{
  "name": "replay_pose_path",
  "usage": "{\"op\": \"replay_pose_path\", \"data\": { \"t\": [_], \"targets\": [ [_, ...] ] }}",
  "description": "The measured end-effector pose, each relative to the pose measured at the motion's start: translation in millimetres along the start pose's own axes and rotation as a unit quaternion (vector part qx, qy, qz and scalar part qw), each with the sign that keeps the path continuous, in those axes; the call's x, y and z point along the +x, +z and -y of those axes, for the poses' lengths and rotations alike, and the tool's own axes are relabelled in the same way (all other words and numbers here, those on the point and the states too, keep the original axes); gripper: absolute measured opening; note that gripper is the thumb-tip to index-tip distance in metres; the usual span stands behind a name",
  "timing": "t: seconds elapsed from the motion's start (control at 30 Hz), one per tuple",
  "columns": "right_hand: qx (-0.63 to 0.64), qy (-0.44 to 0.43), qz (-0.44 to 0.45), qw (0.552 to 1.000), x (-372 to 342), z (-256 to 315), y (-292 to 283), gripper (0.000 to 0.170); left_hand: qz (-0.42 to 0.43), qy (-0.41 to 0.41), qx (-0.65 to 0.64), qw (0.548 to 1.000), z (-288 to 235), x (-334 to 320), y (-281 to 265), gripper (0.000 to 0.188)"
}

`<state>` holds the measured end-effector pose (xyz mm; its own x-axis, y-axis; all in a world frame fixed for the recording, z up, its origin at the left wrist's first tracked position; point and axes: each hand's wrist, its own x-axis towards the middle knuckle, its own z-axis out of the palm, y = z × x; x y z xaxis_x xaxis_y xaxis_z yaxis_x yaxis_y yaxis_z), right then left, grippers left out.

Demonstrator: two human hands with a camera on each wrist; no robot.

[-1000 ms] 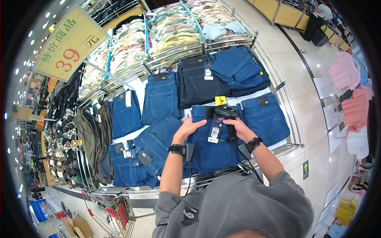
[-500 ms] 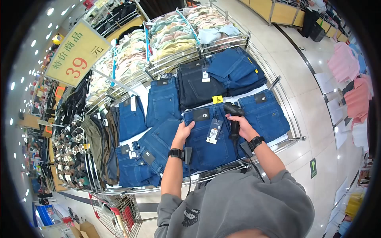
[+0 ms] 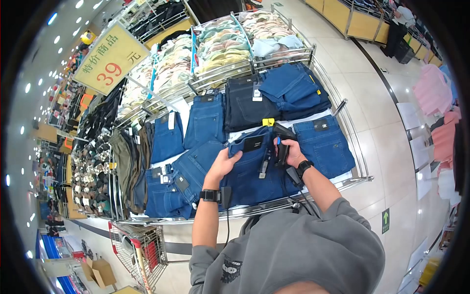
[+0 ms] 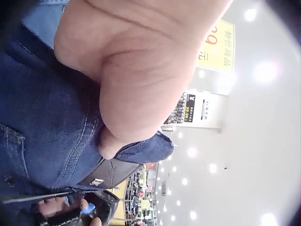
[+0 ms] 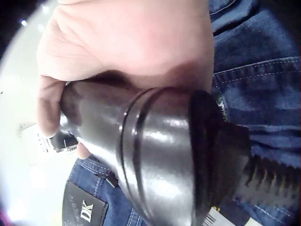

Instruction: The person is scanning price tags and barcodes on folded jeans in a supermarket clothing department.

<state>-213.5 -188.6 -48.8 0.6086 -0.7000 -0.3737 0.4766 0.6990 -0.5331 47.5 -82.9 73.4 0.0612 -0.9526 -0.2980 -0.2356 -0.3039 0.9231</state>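
Note:
My left hand (image 3: 223, 165) grips the waistband of dark blue folded jeans (image 3: 240, 179) at its left side, and the waistband is tilted up. A dark leather patch (image 4: 113, 172) shows on the waistband, beyond the thumb in the left wrist view. From the jeans hangs a tag (image 3: 265, 166), turned nearly edge-on. In my right hand (image 3: 292, 153) is a black barcode scanner (image 5: 160, 146), fingers wrapped around its handle and its head at the jeans' right side. A blue button (image 4: 88, 208) shows on the scanner. Its cable (image 5: 273, 179) runs from the handle's end.
More folded jeans (image 3: 323, 147) lie right of the held pair, with dark ones (image 3: 249, 105) behind. A metal rail (image 3: 342, 183) edges the display. A yellow price sign (image 3: 111, 59) stands at left, pastel garments (image 3: 220, 44) fill the back bins, and a shopping cart (image 3: 139, 255) is at lower left.
The jeans' waistband has been tilted up by the left hand, and the tag has swung from face-up to nearly edge-on. My right hand has moved off the tag, still holding the scanner.

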Motion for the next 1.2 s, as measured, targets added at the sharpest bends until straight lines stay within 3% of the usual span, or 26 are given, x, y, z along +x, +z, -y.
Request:
{"op": "replay_pose_path", "data": {
  "t": [0.07, 0.13, 0.2, 0.4, 0.43, 0.53, 0.6, 0.67, 0.8, 0.93, 1.0, 1.17, 1.2],
  "targets": [
    [0.007, 0.007, 0.056, 0.998, -6.7, 3.9, 2.1, 0.028, -0.042, 0.028, -0.047, 0.998, 1.2, -8.9, 3.1, 0.027],
    [-0.045, 0.011, 0.126, 0.991, -12.4, 13.8, 2.6, 0.028, -0.043, -0.017, -0.060, 0.997, -1.0, -12.2, 0.7, 0.027],
    [-0.126, -0.010, 0.173, 0.977, -14.3, 19.4, 3.3, 0.026, -0.058, -0.003, -0.081, 0.995, -15.1, -18.9, 9.3, 0.027],
    [-0.159, -0.087, 0.151, 0.972, -65.7, 66.6, 17.5, 0.030, -0.053, 0.064, 0.033, 0.996, -77.3, -25.4, 42.8, 0.026],
    [-0.151, -0.101, 0.154, 0.971, -73.5, 82.3, 15.3, 0.031, -0.058, 0.050, 0.046, 0.996, -100.6, -26.8, 51.9, 0.025],
    [-0.162, -0.179, 0.151, 0.959, -101.7, 141.9, 16.8, 0.037, -0.062, 0.143, 0.030, 0.987, -142.1, -12.2, 83.1, 0.024],
    [-0.199, -0.238, 0.136, 0.941, -116.8, 186.2, 15.0, 0.040, -0.040, 0.151, 0.027, 0.987, -160.4, 4.3, 99.1, 0.026],
    [-0.215, -0.250, 0.099, 0.939, -138.3, 223.5, 13.4, 0.040, -0.042, 0.168, 0.001, 0.985, -179.1, 14.4, 127.5, 0.027],
    [-0.259, -0.258, 0.069, 0.928, -171.2, 259.4, -16.0, 0.043, -0.035, 0.185, -0.079, 0.979, -169.0, 34.2, 181.4, 0.030],
    [-0.304, -0.211, -0.002, 0.929, -202.2, 254.5, -48.7, 0.047, 0.024, 0.051, -0.185, 0.981, -132.9, 34.8, 223.2, 0.033],
    [-0.305, -0.175, -0.015, 0.936, -208.6, 250.0, -66.3, 0.048, 0.041, 0.055, -0.231, 0.971, -108.5, 38.8, 240.8, 0.034],
    [-0.338, -0.139, -0.099, 0.926, -162.7, 242.0, -106.3, 0.038, 0.030, -0.077, -0.254, 0.964, -52.7, 87.9, 266.5, 0.041],
    [-0.341, -0.139, -0.108, 0.923, -144.2, 237.9, -117.7, 0.035, 0.017, -0.060, -0.255, 0.965, -32.3, 108.6, 270.1, 0.046]
  ]
}}
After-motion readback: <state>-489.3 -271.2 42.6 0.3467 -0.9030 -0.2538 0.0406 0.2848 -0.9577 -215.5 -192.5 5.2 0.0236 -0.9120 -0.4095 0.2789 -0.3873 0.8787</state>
